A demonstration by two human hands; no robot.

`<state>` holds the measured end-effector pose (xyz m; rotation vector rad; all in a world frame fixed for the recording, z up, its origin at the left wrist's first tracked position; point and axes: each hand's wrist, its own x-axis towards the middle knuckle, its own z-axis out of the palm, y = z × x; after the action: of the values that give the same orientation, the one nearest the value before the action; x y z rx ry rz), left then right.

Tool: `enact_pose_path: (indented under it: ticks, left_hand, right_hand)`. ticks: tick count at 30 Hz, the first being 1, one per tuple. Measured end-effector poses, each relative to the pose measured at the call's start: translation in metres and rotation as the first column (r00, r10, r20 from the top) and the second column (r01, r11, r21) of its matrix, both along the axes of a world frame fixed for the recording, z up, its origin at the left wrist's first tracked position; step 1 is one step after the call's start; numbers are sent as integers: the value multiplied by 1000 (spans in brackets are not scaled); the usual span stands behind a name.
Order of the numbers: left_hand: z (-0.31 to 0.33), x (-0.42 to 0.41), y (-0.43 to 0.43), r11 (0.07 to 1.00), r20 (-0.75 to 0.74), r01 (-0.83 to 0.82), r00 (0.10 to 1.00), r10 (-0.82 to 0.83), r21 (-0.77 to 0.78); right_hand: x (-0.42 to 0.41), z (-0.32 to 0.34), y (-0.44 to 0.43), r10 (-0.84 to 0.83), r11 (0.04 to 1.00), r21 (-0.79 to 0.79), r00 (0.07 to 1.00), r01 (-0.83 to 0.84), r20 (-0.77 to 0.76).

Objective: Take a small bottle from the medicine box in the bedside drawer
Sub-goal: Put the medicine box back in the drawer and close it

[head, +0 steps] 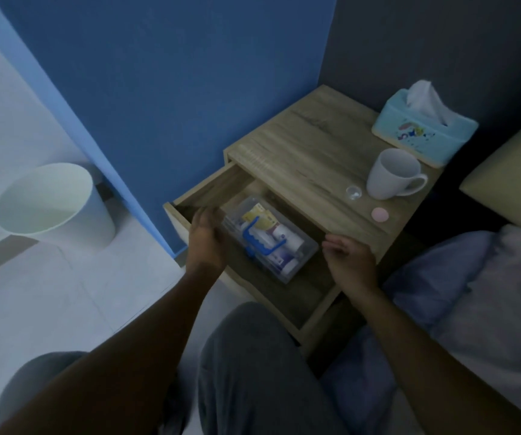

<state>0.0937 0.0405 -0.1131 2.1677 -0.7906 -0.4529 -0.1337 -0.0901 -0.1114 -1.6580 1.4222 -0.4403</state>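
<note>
Grey-trousered knees sit lowest in view; above them my 2 hands flank the clear plastic medicine box (270, 238) lying in the open wooden drawer (204, 191). Left hand (206, 243) touches its near-left end, fingers curled, holding nothing; right hand (348, 262) hovers half-open, apart. Box's long axis runs diagonally between them; small white bottle (287, 236) inside, nearer left.

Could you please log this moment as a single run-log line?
drawer: open | medicine box: in drawer, lid closed | left hand: at box's left end | right hand: right of box, empty | bottle: not taken
</note>
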Motion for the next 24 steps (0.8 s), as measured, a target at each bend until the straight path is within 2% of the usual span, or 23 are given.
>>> enact_pose_path:
  ticks: [4, 7, 11, 16, 20, 24]
  left_hand:
    - [-10, -6, 14, 990, -14, -49, 999, 47, -133]
    - [-26, -12, 26, 987, -106, -56, 994, 40, -149]
    - [-49, -14, 30, 993, -211, -73, 976, 52, -94]
    - [-69, -15, 30, 991, -352, -103, 934, 67, -85]
    - [-81, -16, 33, 993, -453, -82, 891, 38, -79]
    - [-85, -16, 28, 992, -477, -67, 879, 9, -106]
  right_hand:
    - [-9, 12, -13, 135, 964, -220, 988, -149, -80]
    - [-18, 9, -23, 238, 893, -330, 944, -306, -228]
    - [-33, -8, -37, 351, 796, -342, 841, -500, -412]
    - [-58, -30, -48, 456, 656, -325, 701, -681, -548]
    - [-61, -43, -50, 432, 625, -367, 697, -689, -573]
    - [-51, -52, -45, 303, 705, -409, 768, -579, -565]
